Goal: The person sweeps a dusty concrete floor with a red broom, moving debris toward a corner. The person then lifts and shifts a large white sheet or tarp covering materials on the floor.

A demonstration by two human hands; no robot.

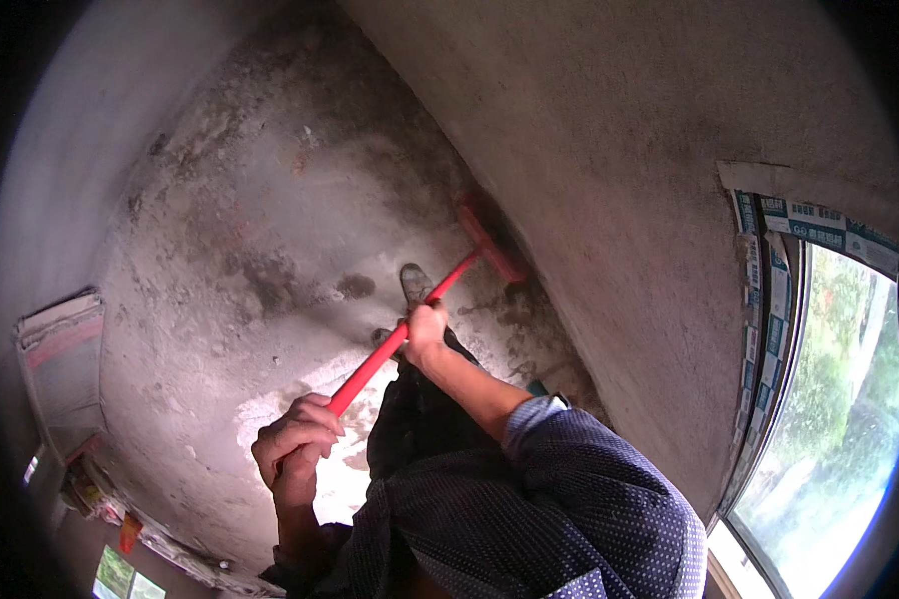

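The concrete floor (270,220) ahead of both hands is blotched and dusty, and the broom head (491,240) blurs against the wall (619,200). The right hand (425,329) grips the red broom handle (400,339) midway, arm extended; the left hand (292,444) clenches its near end.

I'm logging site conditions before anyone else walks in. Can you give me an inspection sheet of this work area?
Surface: bare concrete floor, dusty, with dark stains and pale patches.
Job's things: red long-handled broom, head down on the floor against the base of the wall.
Clutter: nothing loose seen on the floor apart from dust.
Hands: left hand grips the upper end of the handle; right hand grips it lower down.
Cables: nothing seen.
Surroundings: rough plastered walls; window at right with protective film on its frame, greenery outside; a shoe near the broom.
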